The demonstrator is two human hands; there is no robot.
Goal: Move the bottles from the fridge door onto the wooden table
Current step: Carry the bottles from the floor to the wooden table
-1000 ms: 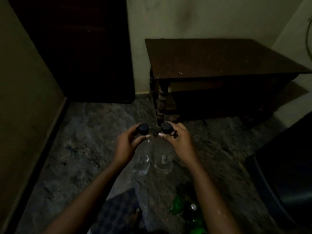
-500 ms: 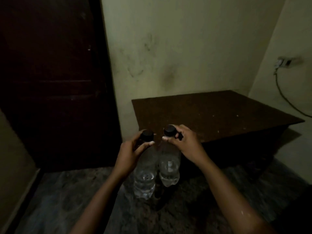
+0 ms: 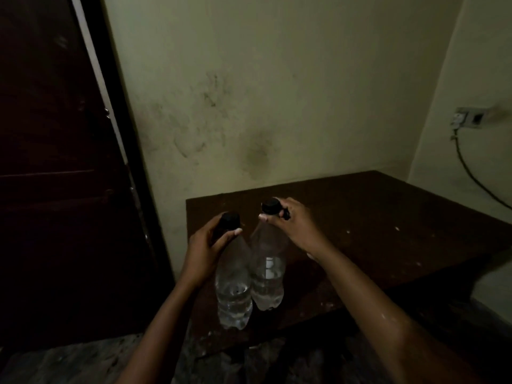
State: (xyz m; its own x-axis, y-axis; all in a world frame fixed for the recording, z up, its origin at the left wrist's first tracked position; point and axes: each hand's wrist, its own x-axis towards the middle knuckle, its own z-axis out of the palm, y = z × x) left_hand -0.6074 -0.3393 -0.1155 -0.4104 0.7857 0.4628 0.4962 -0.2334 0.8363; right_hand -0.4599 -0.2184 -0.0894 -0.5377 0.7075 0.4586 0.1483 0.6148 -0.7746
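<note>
Two clear plastic bottles with black caps hang side by side over the near left part of the dark wooden table (image 3: 388, 231). My left hand (image 3: 206, 250) grips the neck of the left bottle (image 3: 234, 295) just under its cap. My right hand (image 3: 291, 220) pinches the neck of the right bottle (image 3: 268, 278) by its cap. Both bottles hold some water low down. I cannot tell whether their bases touch the tabletop. The fridge is out of view.
A dark wooden door (image 3: 61, 176) fills the left side. A stained pale wall (image 3: 263, 92) stands behind the table. On the right wall, a socket (image 3: 471, 119) has a cable (image 3: 476, 178) running down. Stone floor (image 3: 83, 361) shows at the bottom left.
I have come closer to the table and the view has risen. Both bottles, carried by the necks, have moved from above the floor to over the table's near left part.
</note>
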